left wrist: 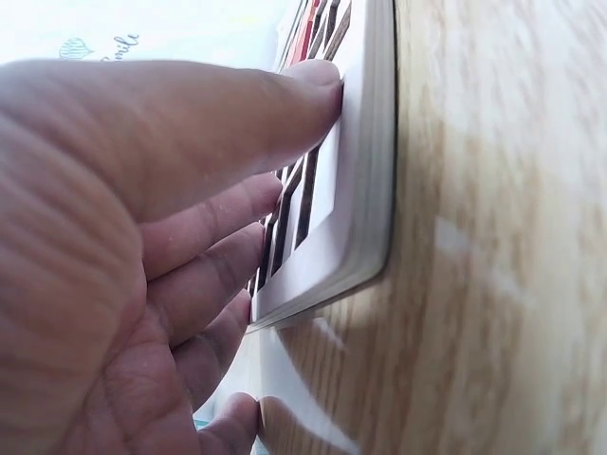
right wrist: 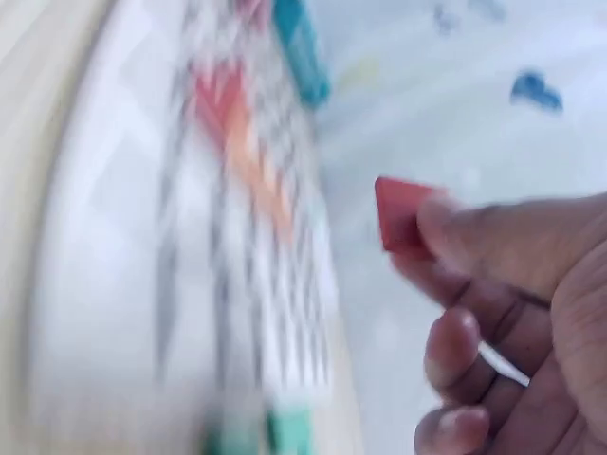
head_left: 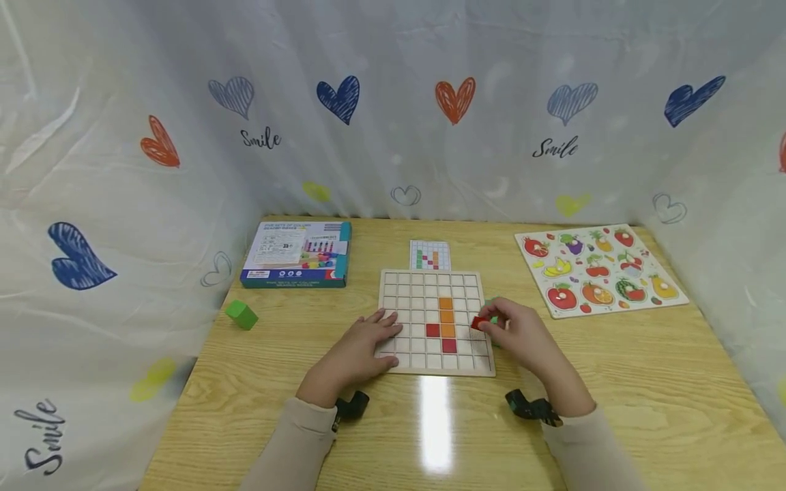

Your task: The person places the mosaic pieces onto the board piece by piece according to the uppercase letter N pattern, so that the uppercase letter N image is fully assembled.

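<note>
1. Surface: a light wood-grain table (head_left: 620, 395), with a bright reflection (head_left: 434, 423) in front of the grid board (head_left: 417, 293).
2. Room: a pale curtain (head_left: 393, 34) printed with hearts and "Smile" hangs behind the table and along both sides.
3. Grid board: lies flat near mid-table. Three orange squares (head_left: 447, 316) stand in one column, with one red square (head_left: 449, 346) below and another beside the lowest orange. The pattern card (head_left: 437, 248) adjoins its far edge.
4. Left hand (head_left: 362, 348): released, fingers spread, resting on the board's left margin.
5. Right hand (head_left: 518, 334): grasping a red block (right wrist: 398, 213) between thumb and finger, raised over the board's right margin.
6. Edges: green pieces (right wrist: 289, 431) sit just beside the board's right edge, partly hidden by the hand. A green block (head_left: 241, 315) is near the table's left edge, below the box (head_left: 344, 249).
7. Spacing: tabletop separates the board from the box and from the fruit puzzle (head_left: 576, 281). Bare wood extends from the board's near edge toward the sleeves (head_left: 295, 436).
</note>
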The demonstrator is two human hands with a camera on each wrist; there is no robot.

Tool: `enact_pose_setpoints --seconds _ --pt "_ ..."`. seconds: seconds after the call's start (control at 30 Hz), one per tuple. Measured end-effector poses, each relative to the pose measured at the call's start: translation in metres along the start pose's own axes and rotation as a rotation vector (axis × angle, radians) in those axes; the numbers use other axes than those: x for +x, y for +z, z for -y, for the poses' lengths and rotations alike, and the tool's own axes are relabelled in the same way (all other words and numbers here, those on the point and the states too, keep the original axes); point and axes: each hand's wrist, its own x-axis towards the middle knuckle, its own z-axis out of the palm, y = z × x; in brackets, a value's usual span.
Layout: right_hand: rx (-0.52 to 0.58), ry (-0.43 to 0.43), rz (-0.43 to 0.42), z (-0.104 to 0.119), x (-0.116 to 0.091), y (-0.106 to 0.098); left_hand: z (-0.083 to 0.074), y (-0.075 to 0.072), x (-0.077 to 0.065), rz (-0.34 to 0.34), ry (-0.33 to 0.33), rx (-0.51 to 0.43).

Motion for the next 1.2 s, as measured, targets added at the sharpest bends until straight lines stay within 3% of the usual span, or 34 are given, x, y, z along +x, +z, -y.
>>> enact_pose_setpoints --seconds 0.2,0.33,0.67,0.97,1.2 --pt "0.082 -0.013 0.083 0.026 0.054 0.04 0.002 0.003 0.002 0.003 0.004 -0.023" --pt "0.079 0.032 0.127 0.027 0.073 0.063 0.0 0.005 0.002 0.009 0.014 -0.02" --pt "0.011 0.012 0.142 0.034 0.075 0.072 -0.004 0.002 0.002 0.004 0.004 0.016" --pt "-0.066 -0.099 0.174 0.038 0.076 0.075 -0.001 0.0 0.0 -0.008 0.019 0.011" --pt "-0.091 -0.115 0.162 0.041 0.077 0.079 0.0 -0.002 -0.001 -0.006 0.01 0.008"
